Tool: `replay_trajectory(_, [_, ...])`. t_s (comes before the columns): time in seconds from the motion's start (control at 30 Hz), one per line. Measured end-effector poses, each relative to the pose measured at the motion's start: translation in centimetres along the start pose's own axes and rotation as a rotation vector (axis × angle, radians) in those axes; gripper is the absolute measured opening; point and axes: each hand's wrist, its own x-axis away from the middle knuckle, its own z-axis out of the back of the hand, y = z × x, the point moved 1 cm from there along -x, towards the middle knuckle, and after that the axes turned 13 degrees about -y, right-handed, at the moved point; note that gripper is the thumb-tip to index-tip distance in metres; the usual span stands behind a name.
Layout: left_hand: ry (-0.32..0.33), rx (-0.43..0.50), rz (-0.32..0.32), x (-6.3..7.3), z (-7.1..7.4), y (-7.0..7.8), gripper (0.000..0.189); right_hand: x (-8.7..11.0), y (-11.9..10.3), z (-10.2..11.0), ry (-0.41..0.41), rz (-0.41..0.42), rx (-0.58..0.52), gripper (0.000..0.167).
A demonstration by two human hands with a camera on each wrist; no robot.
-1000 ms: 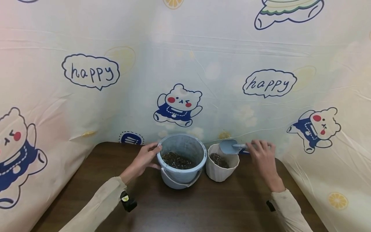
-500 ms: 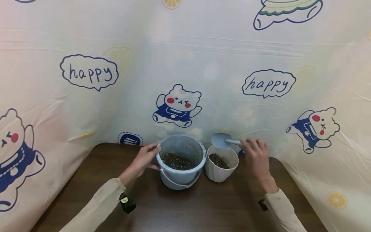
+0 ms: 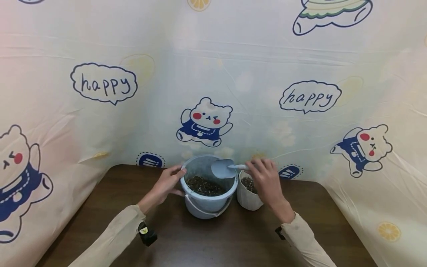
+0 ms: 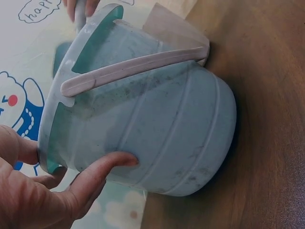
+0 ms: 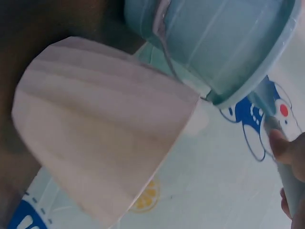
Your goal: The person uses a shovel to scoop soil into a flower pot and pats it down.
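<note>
A light blue bucket (image 3: 207, 207) with dark soil (image 3: 205, 185) in it stands on the table. My left hand (image 3: 165, 185) grips its left rim; in the left wrist view the thumb lies along the bucket's side (image 4: 157, 124). My right hand (image 3: 265, 181) holds a blue trowel (image 3: 223, 168) by its handle, the blade over the right part of the bucket's mouth, above the soil. No soil shows on the blade. Just right of the bucket is a white ribbed pot (image 3: 249, 200), also with soil inside, partly hidden behind my right hand. The pot's side (image 5: 100, 119) fills much of the right wrist view.
Both containers stand near the back of a dark brown table (image 3: 200, 244). A pale curtain (image 3: 253, 55) printed with bears and "happy" bubbles hangs close behind and along both sides. The bucket's handle (image 4: 133, 69) hangs down its front.
My right hand has carried the trowel leftward, from over the white pot to over the bucket. My left hand has stayed on the bucket's rim.
</note>
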Motion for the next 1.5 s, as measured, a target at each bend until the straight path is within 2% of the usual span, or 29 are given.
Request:
replay_trajectory(0.23, [-0.01, 0.002, 0.001, -0.1, -0.7, 0.2, 0.055, -2.0, -1.7, -1.0, -0.192, 0.029, 0.206, 0.023])
replay_trajectory(0.5, [-0.005, -0.007, 0.003, -0.1, -1.1, 0.3, 0.054, -4.9, -3.3, -3.8, -0.294, 0.047, 0.308, 0.014])
replay_trajectory(0.67, [0.002, -0.009, 0.003, -0.4, -1.1, 0.4, 0.054, -6.2, -4.3, -5.7, -0.422, -0.012, 0.392, 0.021])
replay_trajectory(0.8, [0.011, -0.007, 0.007, -0.4, -1.0, 0.3, 0.054, -6.6, -5.2, -6.5, -0.527, -0.065, 0.434, 0.032])
replay_trajectory(0.9, [0.016, -0.007, 0.011, -0.3, -1.1, 0.3, 0.054, -6.3, -5.5, -6.6, -0.574, -0.115, 0.38, 0.033])
replay_trajectory(1.03, [0.017, -0.013, 0.015, -0.1, -1.2, 0.1, 0.054, -5.9, -5.4, -6.9, -0.566, -0.154, 0.277, 0.032])
replay_trajectory(1.3, [0.01, -0.009, 0.017, -0.2, -1.1, 0.1, 0.055, -5.6, -5.1, -6.8, -0.517, -0.118, 0.158, 0.033])
replay_trajectory(1.5, [0.009, -0.002, 0.022, -0.3, -1.2, 0.2, 0.055, -5.6, -4.7, -6.8, -0.541, -0.103, 0.033, 0.031])
